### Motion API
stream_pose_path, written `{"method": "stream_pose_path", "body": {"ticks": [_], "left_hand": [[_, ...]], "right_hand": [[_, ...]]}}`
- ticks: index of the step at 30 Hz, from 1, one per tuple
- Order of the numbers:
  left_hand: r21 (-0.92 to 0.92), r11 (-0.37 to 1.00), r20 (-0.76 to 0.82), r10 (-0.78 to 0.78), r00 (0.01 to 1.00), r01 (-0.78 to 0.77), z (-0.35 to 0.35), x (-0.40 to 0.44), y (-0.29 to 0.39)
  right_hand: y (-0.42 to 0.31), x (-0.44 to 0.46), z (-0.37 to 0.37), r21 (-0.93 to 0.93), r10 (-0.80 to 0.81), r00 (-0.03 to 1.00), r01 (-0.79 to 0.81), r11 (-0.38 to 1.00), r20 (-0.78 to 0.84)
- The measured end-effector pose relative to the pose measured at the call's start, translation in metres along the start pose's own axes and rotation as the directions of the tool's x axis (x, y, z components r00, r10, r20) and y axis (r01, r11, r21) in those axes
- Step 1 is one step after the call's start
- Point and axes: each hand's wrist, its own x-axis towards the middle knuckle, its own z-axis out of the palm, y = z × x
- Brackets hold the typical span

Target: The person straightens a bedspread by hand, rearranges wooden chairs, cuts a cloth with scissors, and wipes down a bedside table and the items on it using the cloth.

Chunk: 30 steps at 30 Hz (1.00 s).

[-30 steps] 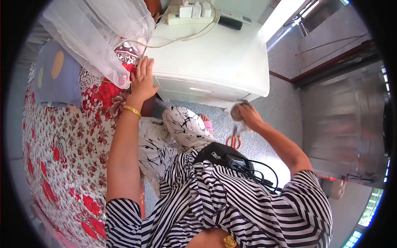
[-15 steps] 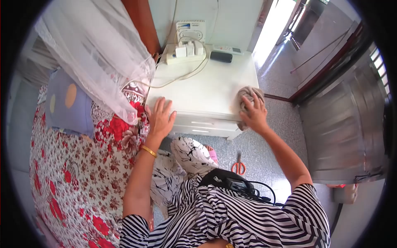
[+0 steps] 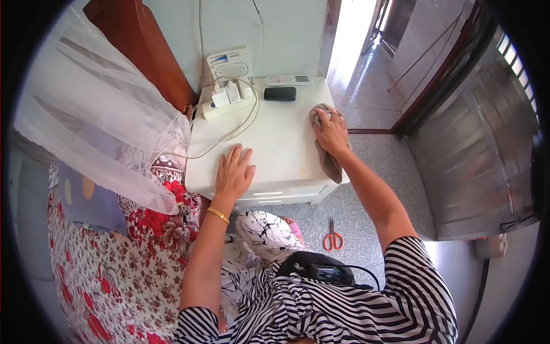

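Observation:
A grey-brown cloth (image 3: 329, 163) lies bunched along the right edge of the white cabinet top (image 3: 281, 137). My right hand (image 3: 332, 132) presses on its upper part, fingers bent over it. My left hand (image 3: 234, 175) rests flat near the cabinet's front left, fingers spread, holding nothing. Behind it, a white cable runs from a power strip (image 3: 229, 108) with several white plugs. A black case (image 3: 280, 94) and a white remote control (image 3: 288, 80) lie toward the back of the top.
A white router-like box (image 3: 230, 64) stands behind the power strip. Orange-handled scissors (image 3: 333, 239) lie on the floor in front of the cabinet. At left are a flowered bed (image 3: 126, 269) and a sheer curtain (image 3: 97, 109); a metallic panel (image 3: 470, 155) stands at right.
My right hand and the cloth have gone from the cabinet's front right corner back along its right edge. My left hand has moved from the front left edge further onto the top. The view has shifted.

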Motion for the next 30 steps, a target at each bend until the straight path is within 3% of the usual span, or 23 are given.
{"method": "stream_pose_path", "body": {"ticks": [5, 9, 17, 21, 23, 26, 30], "left_hand": [[-0.002, 1.000, -0.029, -0.011, 1.000, 0.011, 0.001, 0.001, 0.001], [-0.010, 1.000, -0.044, -0.020, 0.999, 0.020, 0.001, 0.001, 0.002], [-0.016, 0.999, -0.075, -0.033, 0.997, 0.032, 0.001, 0.000, 0.000], [-0.017, 0.998, -0.086, -0.058, 0.995, 0.057, 0.002, -0.001, 0.000], [-0.037, 0.997, -0.074, -0.068, 0.995, 0.065, 0.004, -0.002, -0.001], [-0.047, 0.996, -0.064, -0.083, 0.994, 0.080, 0.005, -0.004, -0.001], [-0.041, 0.998, -0.176, -0.049, 0.983, 0.042, 0.008, -0.004, -0.002]], "right_hand": [[0.017, 0.050, 0.029, -0.034, 0.005, 0.991, -0.010, 0.999, -0.135], [0.003, 0.070, 0.016, -0.012, 0.177, 0.981, -0.178, 0.984, -0.075], [0.011, 0.107, 0.029, -0.018, 0.250, 0.966, -0.251, 0.968, -0.069], [0.007, 0.087, 0.024, -0.097, 0.146, 0.988, -0.150, 0.984, -0.046], [0.016, 0.076, 0.039, -0.171, -0.009, 0.996, -0.007, 0.985, -0.094], [-0.010, 0.029, 0.013, -0.166, -0.046, 0.997, 0.037, 0.986, -0.055], [-0.026, -0.034, -0.006, -0.157, -0.193, 0.981, 0.193, 0.969, 0.021]]}}
